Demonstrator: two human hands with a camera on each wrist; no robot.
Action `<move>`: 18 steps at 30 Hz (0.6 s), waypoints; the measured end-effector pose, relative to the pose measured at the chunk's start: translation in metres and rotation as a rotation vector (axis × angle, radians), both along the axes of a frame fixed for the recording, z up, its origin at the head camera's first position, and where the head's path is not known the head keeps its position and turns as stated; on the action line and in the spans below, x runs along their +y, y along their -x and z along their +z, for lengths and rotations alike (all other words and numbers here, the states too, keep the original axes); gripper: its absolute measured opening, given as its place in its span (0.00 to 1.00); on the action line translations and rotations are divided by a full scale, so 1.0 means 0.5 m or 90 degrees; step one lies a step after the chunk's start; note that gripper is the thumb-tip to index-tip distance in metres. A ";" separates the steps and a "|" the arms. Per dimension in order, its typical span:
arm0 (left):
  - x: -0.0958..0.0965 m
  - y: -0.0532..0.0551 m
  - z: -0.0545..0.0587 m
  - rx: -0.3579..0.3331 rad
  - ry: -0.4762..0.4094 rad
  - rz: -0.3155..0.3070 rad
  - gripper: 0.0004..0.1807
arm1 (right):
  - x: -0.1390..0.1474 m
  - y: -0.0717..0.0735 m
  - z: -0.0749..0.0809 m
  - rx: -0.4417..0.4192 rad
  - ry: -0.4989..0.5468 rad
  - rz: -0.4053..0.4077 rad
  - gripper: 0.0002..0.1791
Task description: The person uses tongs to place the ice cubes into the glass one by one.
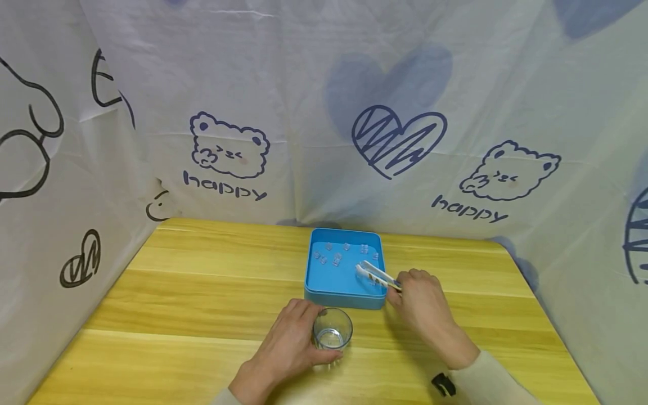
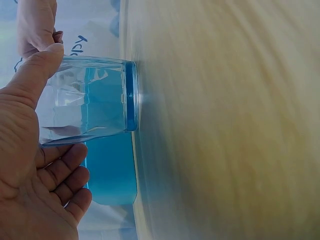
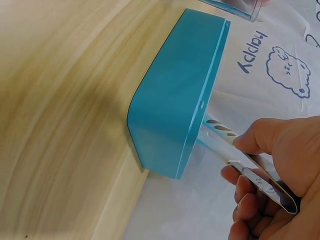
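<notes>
A clear drinking glass (image 1: 332, 332) stands upright on the table, and my left hand (image 1: 291, 340) grips it from the left, thumb on the near side. In the left wrist view the thumb and fingers lie around the upper part of the glass (image 2: 85, 105). My right hand (image 1: 422, 301) holds a pair of tongs (image 1: 377, 275), white at the tips. Those tips reach down into a blue square box (image 1: 344, 299) behind the glass. Several small clear cubes (image 1: 337, 259) lie in the box. Whether the tips touch a cube cannot be made out.
The wooden table (image 1: 177, 292) reaches back to a pale curtain (image 1: 304, 112) printed with bears and hearts. Near my right forearm lies a small black object (image 1: 444, 385). The blue box walls rise around the cubes.
</notes>
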State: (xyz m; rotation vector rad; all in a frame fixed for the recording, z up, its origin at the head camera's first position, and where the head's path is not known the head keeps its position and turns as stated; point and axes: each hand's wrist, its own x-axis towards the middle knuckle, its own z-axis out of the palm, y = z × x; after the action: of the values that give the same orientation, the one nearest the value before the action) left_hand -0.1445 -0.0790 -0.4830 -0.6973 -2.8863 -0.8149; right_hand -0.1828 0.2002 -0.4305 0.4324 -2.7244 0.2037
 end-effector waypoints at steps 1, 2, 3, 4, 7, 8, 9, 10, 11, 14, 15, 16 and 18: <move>0.000 0.000 0.000 0.000 0.000 0.000 0.44 | 0.001 -0.001 0.000 0.001 0.005 0.001 0.15; 0.000 0.000 0.000 0.000 0.000 0.000 0.44 | 0.002 -0.003 0.001 0.000 0.010 0.001 0.13; 0.000 0.001 0.000 0.000 0.000 0.000 0.44 | 0.003 -0.005 0.002 -0.002 0.018 0.000 0.12; 0.000 0.001 -0.001 0.000 0.001 0.000 0.44 | 0.003 -0.007 0.003 -0.005 0.024 -0.001 0.11; 0.000 0.001 -0.001 0.001 0.004 0.002 0.44 | 0.005 -0.016 0.008 -0.013 0.046 -0.009 0.08; 0.000 0.001 -0.001 0.002 0.005 0.002 0.44 | 0.005 -0.020 0.010 -0.015 0.052 -0.010 0.08; 0.000 0.000 -0.001 0.003 0.004 0.002 0.44 | 0.005 -0.024 0.013 -0.015 0.058 -0.010 0.07; 0.000 0.000 -0.001 0.004 0.004 0.002 0.44 | 0.005 -0.028 0.016 -0.014 0.063 -0.007 0.07; 0.000 0.000 -0.001 0.005 0.003 0.002 0.44 | 0.005 -0.033 0.019 -0.012 0.068 -0.006 0.07; 0.001 -0.001 0.000 0.006 0.001 0.002 0.44 | 0.004 -0.048 0.028 -0.007 0.084 0.007 0.06; 0.001 -0.001 0.000 0.006 0.001 0.002 0.44 | 0.004 -0.054 0.032 -0.008 0.090 0.012 0.06; 0.001 -0.001 0.000 0.005 0.001 0.003 0.44 | 0.004 -0.060 0.035 -0.007 0.094 0.017 0.05; 0.001 -0.002 0.001 0.002 0.002 0.004 0.44 | 0.004 -0.070 0.040 -0.009 0.101 0.022 0.05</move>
State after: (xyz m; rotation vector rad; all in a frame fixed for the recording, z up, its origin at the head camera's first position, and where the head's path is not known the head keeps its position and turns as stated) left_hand -0.1436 -0.0784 -0.4826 -0.6880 -2.8856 -0.8073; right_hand -0.1479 0.2024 -0.4106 0.4347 -2.6903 0.4293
